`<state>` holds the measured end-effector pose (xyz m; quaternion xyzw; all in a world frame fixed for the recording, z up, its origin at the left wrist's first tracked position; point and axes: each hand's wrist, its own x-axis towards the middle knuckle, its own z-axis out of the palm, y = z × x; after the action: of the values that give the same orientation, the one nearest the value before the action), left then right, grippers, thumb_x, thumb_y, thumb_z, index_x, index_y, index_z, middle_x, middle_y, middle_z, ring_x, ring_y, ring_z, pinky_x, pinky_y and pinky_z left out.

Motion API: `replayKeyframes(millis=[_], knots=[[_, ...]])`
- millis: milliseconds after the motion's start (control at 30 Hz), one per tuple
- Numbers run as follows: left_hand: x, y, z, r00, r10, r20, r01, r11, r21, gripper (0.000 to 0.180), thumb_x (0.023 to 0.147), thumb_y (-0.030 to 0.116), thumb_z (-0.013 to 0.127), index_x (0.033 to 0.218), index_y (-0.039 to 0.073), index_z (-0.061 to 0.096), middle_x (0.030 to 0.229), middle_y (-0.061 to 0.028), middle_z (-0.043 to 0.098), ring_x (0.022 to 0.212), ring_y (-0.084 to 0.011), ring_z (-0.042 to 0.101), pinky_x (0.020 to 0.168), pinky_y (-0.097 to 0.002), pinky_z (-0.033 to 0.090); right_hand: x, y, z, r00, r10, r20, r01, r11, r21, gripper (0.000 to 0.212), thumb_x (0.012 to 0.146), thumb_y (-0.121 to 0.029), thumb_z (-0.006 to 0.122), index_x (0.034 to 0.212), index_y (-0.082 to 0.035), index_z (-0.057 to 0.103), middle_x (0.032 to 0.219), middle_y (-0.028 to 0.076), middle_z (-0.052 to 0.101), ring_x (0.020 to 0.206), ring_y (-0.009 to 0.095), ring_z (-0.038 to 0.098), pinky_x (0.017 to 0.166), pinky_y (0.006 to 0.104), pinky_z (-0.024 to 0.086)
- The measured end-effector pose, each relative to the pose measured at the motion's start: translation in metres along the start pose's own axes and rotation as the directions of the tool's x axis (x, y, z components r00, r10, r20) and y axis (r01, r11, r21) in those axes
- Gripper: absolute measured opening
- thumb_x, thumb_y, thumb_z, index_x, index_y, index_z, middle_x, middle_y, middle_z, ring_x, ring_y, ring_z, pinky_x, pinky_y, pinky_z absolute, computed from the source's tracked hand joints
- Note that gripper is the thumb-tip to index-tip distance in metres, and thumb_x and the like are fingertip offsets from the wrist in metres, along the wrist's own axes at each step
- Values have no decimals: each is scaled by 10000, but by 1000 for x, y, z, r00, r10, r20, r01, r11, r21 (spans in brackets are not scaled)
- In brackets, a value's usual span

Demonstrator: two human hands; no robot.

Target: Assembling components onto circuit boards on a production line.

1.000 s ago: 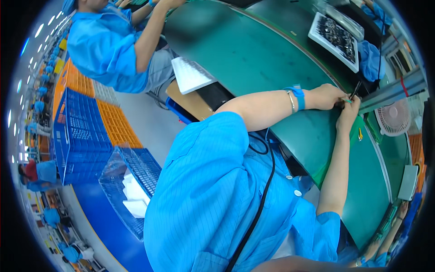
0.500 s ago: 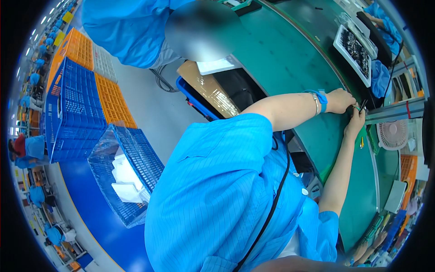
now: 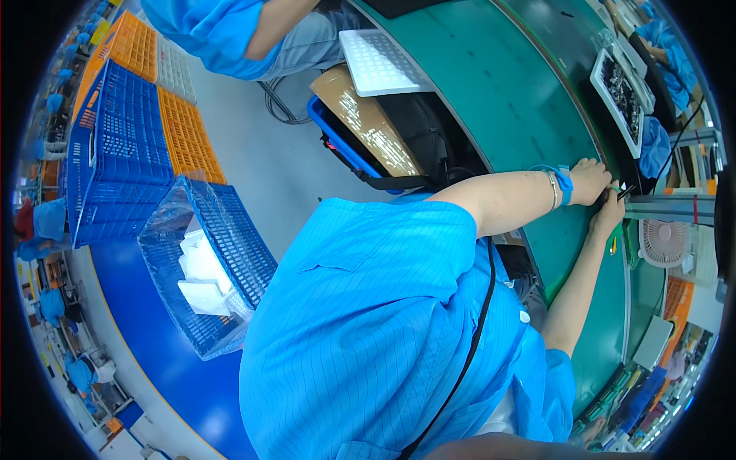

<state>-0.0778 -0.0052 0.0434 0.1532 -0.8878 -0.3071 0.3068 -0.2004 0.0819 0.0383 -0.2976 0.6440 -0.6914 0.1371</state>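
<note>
My left hand (image 3: 589, 182), with a blue wristband (image 3: 565, 186) and a bracelet at its wrist, is closed over the green bench mat with its fingers bent. What it holds is hidden. Right beside it, my right hand (image 3: 608, 215) pinches a small dark piece with thin black prongs (image 3: 627, 192); its kind is too small to make out. The two hands almost touch at the fingertips. Near my right wrist lies a small yellow-handled item (image 3: 613, 245).
Beyond my hands stand a white tray of small dark parts (image 3: 622, 103), a metal rail (image 3: 667, 208) and a pink fan (image 3: 664, 243). A white grid tray (image 3: 383, 65) overhangs the left bench edge, near another person's sleeve (image 3: 207, 34). Blue crates (image 3: 126, 153) stand on the floor behind.
The view has shifted, and the neighbouring person has leaned away, uncovering the white grid tray. My left hand has turned, its fingers lifted farther from the right hand's fingertips.
</note>
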Motion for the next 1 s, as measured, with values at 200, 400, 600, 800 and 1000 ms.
replayKeyframes(millis=[200,400,600,800,1000], knots=[[-3,21,-13,993,90,78,-90,996,-6,271,815,124,646,1076,52,642,1068,-182,671,1057,-388,628,877,-502,494,-20,-15,-10,993,-8,-116,-15,980,-199,308,1009,-310,623,833,-58,633,713,-27,543,658,71,449,577,272,348],[-8,25,-31,982,158,100,-139,975,-174,467,828,52,642,1281,159,606,1052,-152,705,995,-368,673,816,-499,544,-22,-16,-1,996,-70,-62,37,903,-428,432,982,-401,606,819,-1,603,751,49,574,723,136,517,639,344,447],[-2,22,-28,989,69,129,-42,978,-206,320,900,140,659,1198,51,584,1075,-188,690,1027,-390,642,828,-519,485,-35,-45,18,989,74,-125,-84,993,-80,377,1040,-309,560,837,-16,685,755,40,676,717,104,600,658,262,459],[2,30,-44,997,-15,-72,-9,947,-322,162,938,129,620,1067,32,628,813,-183,692,759,-378,685,704,-473,526,21,-94,31,929,-289,-231,207,923,-324,318,1016,-251,552,926,14,704,695,46,621,648,133,567,634,308,445],[6,49,-51,989,-129,73,148,889,-434,133,952,90,582,1048,12,632,794,-179,690,728,-353,689,649,-441,533,189,-76,10,891,-413,-191,170,691,-702,315,921,-210,589,737,16,708,756,236,679,810,431,640,744,488,474]])
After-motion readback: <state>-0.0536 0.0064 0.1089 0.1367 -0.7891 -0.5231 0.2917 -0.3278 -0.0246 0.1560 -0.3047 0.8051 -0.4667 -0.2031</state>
